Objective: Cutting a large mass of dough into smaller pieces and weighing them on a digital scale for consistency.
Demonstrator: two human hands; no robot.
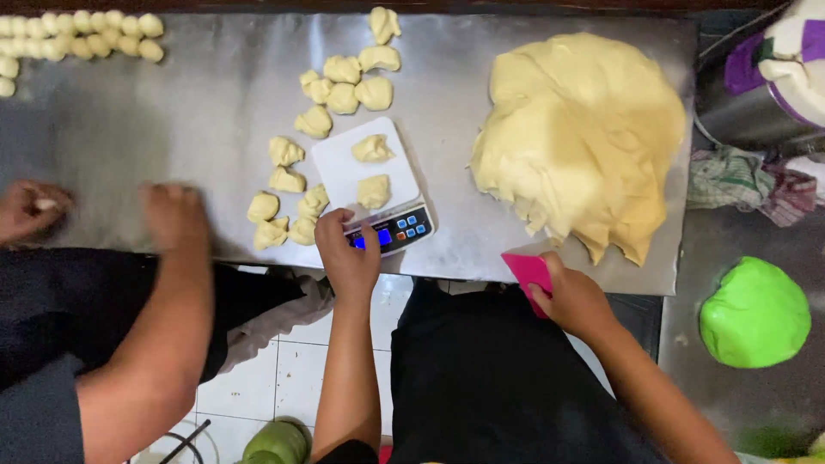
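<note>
My left hand (346, 251) rests on the front edge of a small white kitchen scale (344, 167), fingers on its button panel. Two pale dough pieces (372, 149) lie on the scale's plate. My right hand (573, 298) grips a pink plastic scraper (526, 271) at the table's near edge, just below a big mound of pale yellow dough (580, 137). Several cut dough pieces (344, 82) are scattered left of and behind the scale.
A co-worker's two hands (176, 215) press on the metal tabletop (189, 120) at left. Rolled dough balls (82, 39) line the far left corner. A green dough lump (754, 314), a crumpled cloth (743, 176) and a steel container (748, 116) sit at right.
</note>
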